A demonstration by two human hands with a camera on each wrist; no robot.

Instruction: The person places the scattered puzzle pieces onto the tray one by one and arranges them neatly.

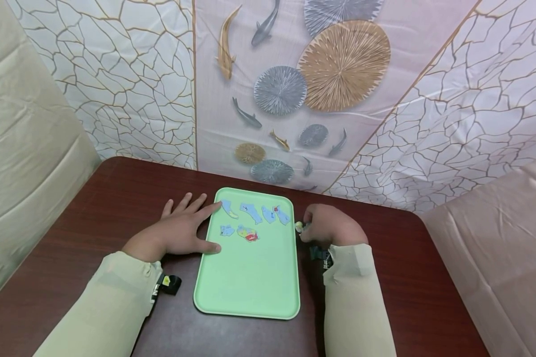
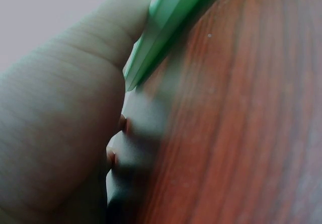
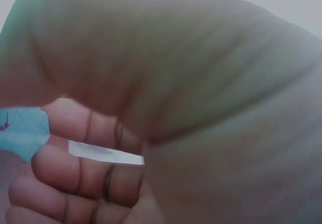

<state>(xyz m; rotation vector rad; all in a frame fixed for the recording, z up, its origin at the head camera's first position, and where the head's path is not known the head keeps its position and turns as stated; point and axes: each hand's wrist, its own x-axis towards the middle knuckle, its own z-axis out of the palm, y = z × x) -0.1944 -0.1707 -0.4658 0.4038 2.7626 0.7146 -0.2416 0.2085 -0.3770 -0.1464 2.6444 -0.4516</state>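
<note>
A light green tray (image 1: 250, 277) lies on the table. Several flat, irregular light-blue cut-out pieces (image 1: 250, 212) sit in its far half, along with a yellow-and-red one (image 1: 248, 233). My left hand (image 1: 180, 229) is spread at the tray's left side, index fingertip and thumb tip over the rim. Just off the right rim, my right hand (image 1: 332, 224) pinches a small printed cut-out piece (image 1: 300, 226). In the right wrist view a light-blue piece (image 3: 24, 133) shows beyond the fingertips, and a thin white edge (image 3: 105, 153) runs between the curled fingers; I cannot tell whether they are one piece.
The dark red-brown table (image 1: 411, 277) extends around the tray. Behind it hangs a patterned cloth (image 1: 272, 124) with fish and round leaf shapes. Pale padded panels stand at the left (image 1: 31, 124) and right (image 1: 496, 238). A black wrist strap (image 1: 169, 284) is on the left arm.
</note>
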